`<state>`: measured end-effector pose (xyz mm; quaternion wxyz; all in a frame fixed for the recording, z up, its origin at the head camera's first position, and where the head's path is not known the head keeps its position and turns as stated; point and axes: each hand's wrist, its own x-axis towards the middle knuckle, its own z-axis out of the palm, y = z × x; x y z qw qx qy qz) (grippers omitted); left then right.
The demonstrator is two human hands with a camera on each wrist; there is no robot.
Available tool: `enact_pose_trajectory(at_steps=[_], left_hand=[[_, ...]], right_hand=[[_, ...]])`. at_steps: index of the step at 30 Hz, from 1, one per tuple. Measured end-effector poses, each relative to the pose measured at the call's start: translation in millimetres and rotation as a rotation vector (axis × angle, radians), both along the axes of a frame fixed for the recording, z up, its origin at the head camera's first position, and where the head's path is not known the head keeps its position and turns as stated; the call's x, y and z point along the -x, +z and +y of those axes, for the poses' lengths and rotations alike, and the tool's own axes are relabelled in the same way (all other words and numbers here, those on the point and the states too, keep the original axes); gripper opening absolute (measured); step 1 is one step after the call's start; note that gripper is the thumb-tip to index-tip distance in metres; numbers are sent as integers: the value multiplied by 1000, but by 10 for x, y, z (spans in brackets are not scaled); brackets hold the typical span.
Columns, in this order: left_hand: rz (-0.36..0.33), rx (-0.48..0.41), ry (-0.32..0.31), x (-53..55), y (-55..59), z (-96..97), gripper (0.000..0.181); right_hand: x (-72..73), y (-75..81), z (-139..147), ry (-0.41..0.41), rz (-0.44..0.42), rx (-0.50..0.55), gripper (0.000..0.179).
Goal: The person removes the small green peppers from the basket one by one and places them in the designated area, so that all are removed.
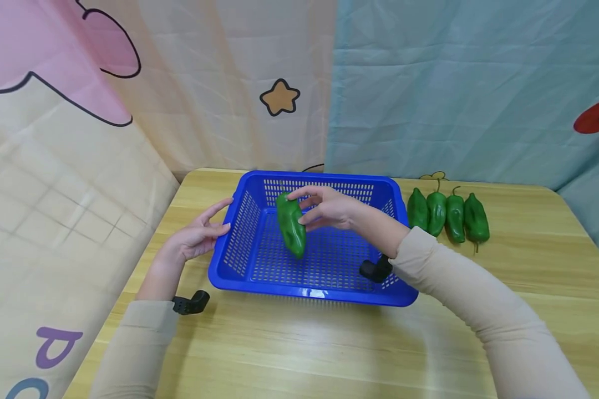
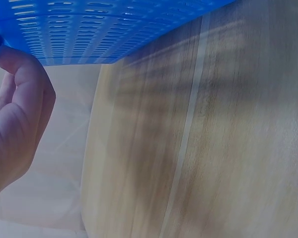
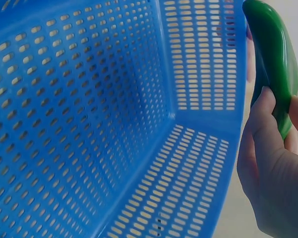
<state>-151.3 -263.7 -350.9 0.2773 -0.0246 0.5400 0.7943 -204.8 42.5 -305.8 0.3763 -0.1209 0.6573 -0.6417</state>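
Observation:
A blue plastic basket [image 1: 309, 293] with slotted walls stands on the wooden table in the head view. My right hand [image 1: 331, 208] grips a green pepper [image 1: 290, 224] between thumb and fingers, over the basket's interior. The pepper hangs tilted, its tip toward the table's front. In the right wrist view the same pepper [image 3: 275, 47] appears beside the basket's wall [image 3: 203, 54]. My left hand [image 1: 194, 237] holds the basket's left rim with thumb and fingers. The left wrist view shows that hand [image 2: 22, 109] at the rim, its fingertips partly out of frame.
Several green peppers [image 1: 436, 213] lie in a row on the table [image 1: 299, 343] just right of the basket. A printed curtain [image 1: 404, 100] hangs behind the table, and another stretch of printed cloth [image 1: 80, 221] runs along its left side.

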Motion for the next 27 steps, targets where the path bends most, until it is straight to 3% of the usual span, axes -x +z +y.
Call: enact_pose_trajectory(at_steps=[21,27], left_hand=[[31,78,-5,-4,40,2,74],[47,129,19,-5,42,17,74]], right_hand=[[-16,133,541,-43,49,33,57],[-27,168,733,-65,62,38,56]])
